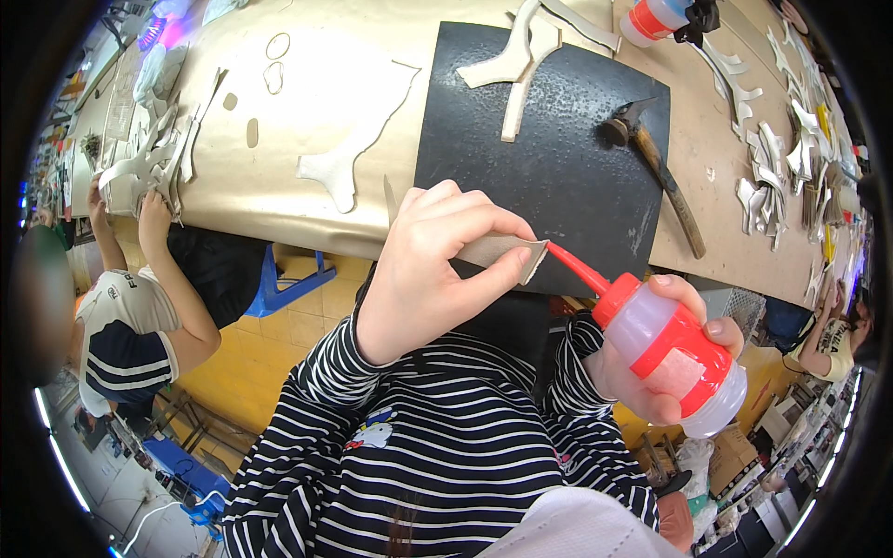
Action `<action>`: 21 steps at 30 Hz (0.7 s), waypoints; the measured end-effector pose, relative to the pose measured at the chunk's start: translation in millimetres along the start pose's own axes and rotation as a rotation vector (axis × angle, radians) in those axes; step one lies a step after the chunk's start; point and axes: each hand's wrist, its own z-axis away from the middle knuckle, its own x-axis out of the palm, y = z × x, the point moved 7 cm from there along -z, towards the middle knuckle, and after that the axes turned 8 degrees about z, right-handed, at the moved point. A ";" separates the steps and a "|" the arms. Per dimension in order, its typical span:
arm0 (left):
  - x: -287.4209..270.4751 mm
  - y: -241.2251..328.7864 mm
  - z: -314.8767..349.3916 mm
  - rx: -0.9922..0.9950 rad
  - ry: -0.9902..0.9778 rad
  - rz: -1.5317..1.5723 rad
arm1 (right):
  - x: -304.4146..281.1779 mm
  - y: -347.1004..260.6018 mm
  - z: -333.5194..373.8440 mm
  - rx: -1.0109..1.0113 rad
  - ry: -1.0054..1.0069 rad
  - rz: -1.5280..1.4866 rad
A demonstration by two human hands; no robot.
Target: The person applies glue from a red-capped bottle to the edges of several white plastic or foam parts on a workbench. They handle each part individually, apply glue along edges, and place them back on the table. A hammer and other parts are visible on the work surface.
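My left hand [433,265] pinches a pale beige strip-like piece [493,247], perhaps leather, between thumb and fingers near the front edge of the table. Part of the piece is hidden behind the fingers. My right hand [616,379] is wrapped round a squeeze bottle [662,346] with a red cap, a red band and a clear body. The bottle is tilted, its long red nozzle pointing up and left. At the strip's end edge, the nozzle tip touches or nearly touches it. Beyond both hands lies a black mat [549,177].
A hammer [668,177] rests across the mat's right edge. Cut pale pieces [521,65] lie at its far side. Another pale piece [335,172] is on the table at left. A second bottle [651,20] stands far right, near piled pieces [767,186]. A co-worker [139,325] handles pieces at left.
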 end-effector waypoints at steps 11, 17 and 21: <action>-0.9 1.5 0.3 0.024 -0.004 -0.050 | 6.6 0.3 2.2 0.015 -0.076 0.048; 0.4 3.1 1.2 0.057 -0.001 -0.100 | 10.6 -4.0 -2.3 0.021 -0.268 0.106; 1.1 2.8 2.0 0.070 -0.003 -0.124 | 11.5 -7.1 -3.6 -0.037 -0.360 0.237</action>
